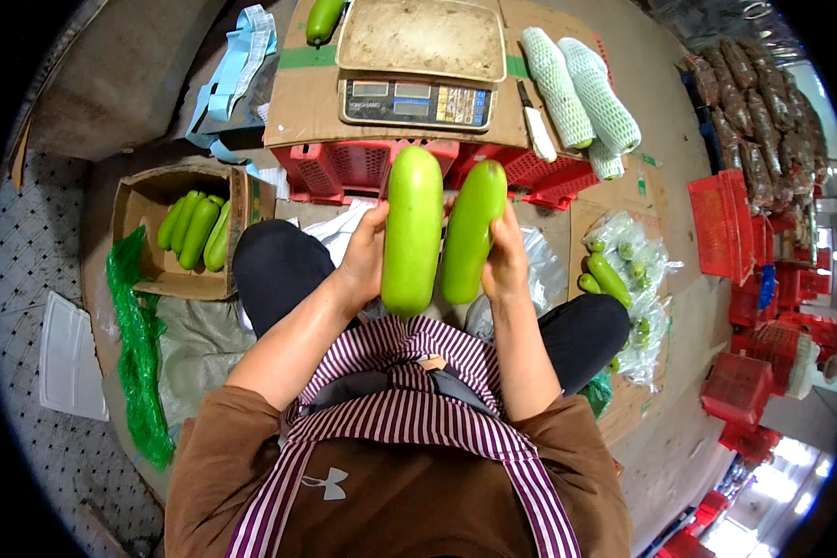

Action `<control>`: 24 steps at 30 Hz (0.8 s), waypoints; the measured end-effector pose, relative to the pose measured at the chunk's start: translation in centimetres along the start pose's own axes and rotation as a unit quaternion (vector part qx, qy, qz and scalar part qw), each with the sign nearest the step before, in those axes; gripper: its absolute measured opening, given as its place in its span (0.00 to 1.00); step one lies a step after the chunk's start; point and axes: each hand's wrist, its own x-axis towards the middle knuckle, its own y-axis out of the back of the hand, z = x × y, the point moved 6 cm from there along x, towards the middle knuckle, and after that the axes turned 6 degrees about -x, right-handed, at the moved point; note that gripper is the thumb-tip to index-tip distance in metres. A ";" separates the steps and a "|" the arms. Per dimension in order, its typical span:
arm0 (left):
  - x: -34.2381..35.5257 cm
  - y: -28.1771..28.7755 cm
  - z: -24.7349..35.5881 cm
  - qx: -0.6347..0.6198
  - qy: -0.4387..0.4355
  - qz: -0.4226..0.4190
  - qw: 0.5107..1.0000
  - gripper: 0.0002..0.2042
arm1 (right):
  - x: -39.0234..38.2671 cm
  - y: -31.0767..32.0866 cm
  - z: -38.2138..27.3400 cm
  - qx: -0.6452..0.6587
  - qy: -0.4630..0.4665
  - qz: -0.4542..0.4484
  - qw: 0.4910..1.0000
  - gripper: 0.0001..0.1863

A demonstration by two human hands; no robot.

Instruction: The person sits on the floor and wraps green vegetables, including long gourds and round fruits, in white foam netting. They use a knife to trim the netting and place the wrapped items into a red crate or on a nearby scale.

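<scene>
Two smooth pale-green bottle gourds stand upright side by side in front of me, a narrow gap between them. My left hand (364, 253) is closed round the outer side of the larger, thicker left gourd (413, 232). Round the slimmer right gourd (473, 234), which leans a little, my right hand (505, 253) is closed from its outer side. Just beyond their tops sits a digital scale (417, 103) with a stained, shallow pan (422, 39). A knife with a white part (537, 130) lies right of the scale, beside gourds in white foam netting (600, 93).
An open cardboard box (144, 270) at left holds several gourds (193, 231). Plastic-bagged gourds (637, 279) lie by my right knee. Red crates (312, 172) support the cardboard-topped stand (302, 102). Another gourd (324, 20) lies left of the pan. Green plastic (135, 372) trails at left.
</scene>
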 end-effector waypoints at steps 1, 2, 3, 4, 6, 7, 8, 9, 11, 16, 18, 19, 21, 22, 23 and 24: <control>-0.1 0.3 -0.1 0.004 0.002 0.011 1.000 0.36 | 0.5 0.6 0.8 -0.005 0.000 0.068 0.998 0.26; 0.5 1.3 -0.3 -0.020 0.007 0.051 0.998 0.37 | 1.4 0.3 1.3 0.020 -0.023 0.075 0.997 0.22; 0.5 1.9 0.1 -0.020 0.006 0.090 0.996 0.36 | 2.3 0.4 2.1 -0.026 -0.033 0.121 0.992 0.21; 0.5 1.9 0.7 -0.016 -0.003 0.093 0.995 0.36 | 3.1 -1.1 1.9 -0.076 -0.070 0.112 0.988 0.20; 0.5 0.1 2.9 -0.006 -0.086 0.083 0.993 0.34 | 4.9 -3.0 0.8 -0.197 -0.076 0.034 0.977 0.23; 0.8 1.2 3.9 -0.056 -0.093 0.031 0.994 0.32 | 5.6 -3.9 0.4 -0.294 -0.053 0.003 0.954 0.26; 0.6 1.7 5.2 -0.046 -0.135 0.060 0.988 0.31 | 6.6 -4.5 -0.2 -0.415 0.036 -0.043 0.908 0.28; -0.3 -0.2 6.4 -0.059 -0.181 0.017 0.982 0.30 | 6.9 -5.5 -1.1 -0.448 0.041 -0.058 0.891 0.25; -1.5 -2.7 7.5 -0.044 -0.157 -0.113 0.980 0.39 | 7.4 -5.3 -2.9 -0.444 0.116 -0.058 0.886 0.23; -3.3 -2.9 12.9 -0.025 -0.199 -0.117 0.973 0.49 | 6.4 5.9 7.3 -0.474 -0.025 0.019 0.880 0.15; -3.7 -2.4 14.4 -0.013 -0.247 -0.087 0.965 0.48 | 4.5 8.8 15.3 -0.540 -0.134 -0.004 0.831 0.17; -3.8 -2.0 15.1 0.013 -0.277 -0.069 0.958 0.49 | 3.0 8.8 18.6 -0.579 -0.160 -0.033 0.799 0.19; -3.9 -1.6 15.0 -0.019 -0.266 -0.098 0.959 0.48 | 1.0 8.2 25.3 -0.614 -0.199 -0.119 0.754 0.23; -4.0 -1.5 14.6 0.006 -0.269 -0.104 0.958 0.47 | 0.3 7.7 27.5 -0.665 -0.179 -0.150 0.709 0.24; -4.2 0.0 14.6 0.010 -0.296 -0.026 0.955 0.43 | -0.2 7.0 29.4 -0.713 -0.153 -0.180 0.661 0.26; -4.4 1.7 14.8 0.017 -0.324 0.045 0.945 0.39 | -0.3 6.4 31.2 -0.756 -0.117 -0.205 0.610 0.28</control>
